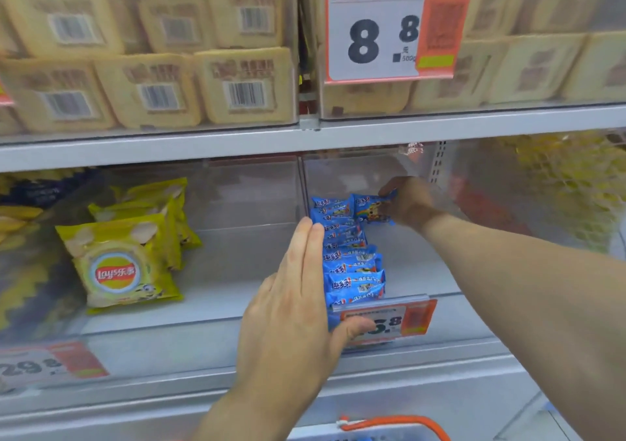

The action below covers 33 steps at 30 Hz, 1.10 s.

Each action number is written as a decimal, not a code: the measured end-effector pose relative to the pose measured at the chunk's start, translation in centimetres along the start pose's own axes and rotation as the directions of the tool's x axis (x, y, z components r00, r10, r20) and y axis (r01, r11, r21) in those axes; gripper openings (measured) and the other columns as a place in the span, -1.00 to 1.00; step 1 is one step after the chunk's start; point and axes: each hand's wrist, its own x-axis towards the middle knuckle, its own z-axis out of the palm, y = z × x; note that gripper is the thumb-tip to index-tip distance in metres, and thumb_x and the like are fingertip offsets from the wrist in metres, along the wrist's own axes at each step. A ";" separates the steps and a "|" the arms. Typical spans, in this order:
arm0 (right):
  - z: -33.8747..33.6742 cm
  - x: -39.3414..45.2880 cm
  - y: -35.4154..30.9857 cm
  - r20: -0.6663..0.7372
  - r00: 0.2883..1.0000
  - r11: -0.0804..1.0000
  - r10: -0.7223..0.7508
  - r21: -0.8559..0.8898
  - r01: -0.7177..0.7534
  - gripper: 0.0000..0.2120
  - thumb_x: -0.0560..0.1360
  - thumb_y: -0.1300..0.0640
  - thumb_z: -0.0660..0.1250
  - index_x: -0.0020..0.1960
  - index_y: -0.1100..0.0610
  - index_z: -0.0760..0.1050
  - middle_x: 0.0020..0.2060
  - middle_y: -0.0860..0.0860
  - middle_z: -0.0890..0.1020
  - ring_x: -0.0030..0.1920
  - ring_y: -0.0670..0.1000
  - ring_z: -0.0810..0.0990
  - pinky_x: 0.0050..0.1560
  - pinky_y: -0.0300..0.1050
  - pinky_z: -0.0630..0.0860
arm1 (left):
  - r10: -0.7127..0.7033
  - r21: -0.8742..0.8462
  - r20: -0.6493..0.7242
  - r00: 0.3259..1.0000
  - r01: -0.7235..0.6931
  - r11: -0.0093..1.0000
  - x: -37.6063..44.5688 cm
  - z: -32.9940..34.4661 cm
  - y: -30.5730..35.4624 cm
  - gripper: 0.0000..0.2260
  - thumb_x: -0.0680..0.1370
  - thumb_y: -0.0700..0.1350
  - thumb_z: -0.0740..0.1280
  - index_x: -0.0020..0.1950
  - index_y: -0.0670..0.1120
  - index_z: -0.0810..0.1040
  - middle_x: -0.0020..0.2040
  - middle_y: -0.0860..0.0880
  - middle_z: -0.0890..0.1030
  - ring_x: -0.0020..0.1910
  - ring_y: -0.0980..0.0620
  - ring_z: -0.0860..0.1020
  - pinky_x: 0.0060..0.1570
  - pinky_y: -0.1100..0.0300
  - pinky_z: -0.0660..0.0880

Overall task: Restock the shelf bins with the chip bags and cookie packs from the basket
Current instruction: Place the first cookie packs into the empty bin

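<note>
Now, at the far left of the frame, yellow chip bags [125,264] stand in a clear shelf bin [237,189] on the lower shelf, one behind the other, the front one showing a red and yellow round logo. Below them, at the lower left, a price tag [50,366] with blurred numbers hangs on the shelf edge. Above, in the upper left, beige packs [152,91] with barcodes fill the bin of the upper shelf.

Near the middle, the left hand [291,305] lies flat, its fingers straight and pressed together against the left side of a row of blue cookie packs [352,264], while the thumb reaches under the front of the row. The row stands in the neighbouring clear bin [423,264], along its left wall, and runs from front to back. A small orange price tag [389,322] hangs at the front of this bin, partly behind the thumb. In the upper middle a large tag [389,30] shows "8.8".

More to the right, the right hand [410,203] reaches deep into the same bin and pinches one blue cookie pack [371,208] at the back end of the row, touching the other packs. At the bottom edge, the orange handle of the basket [396,422] is visible. At the far right, yellow goods behind clear plastic are too blurred to tell.
</note>
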 end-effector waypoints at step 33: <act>-5.3 -28.5 -3.5 0.642 0.592 0.770 -0.487 -0.004 0.638 -0.67 0.49 0.01 0.44 0.21 0.08 0.52 0.02 -0.07 0.55 -0.12 -0.07 0.52 -0.03 -0.20 0.40 | -0.105 -0.230 0.428 0.897 0.220 0.948 -16.5 -1.4 -0.3 -0.72 0.53 -0.03 0.34 0.23 0.01 0.53 0.18 0.04 0.56 0.19 -0.02 0.51 0.19 0.07 0.44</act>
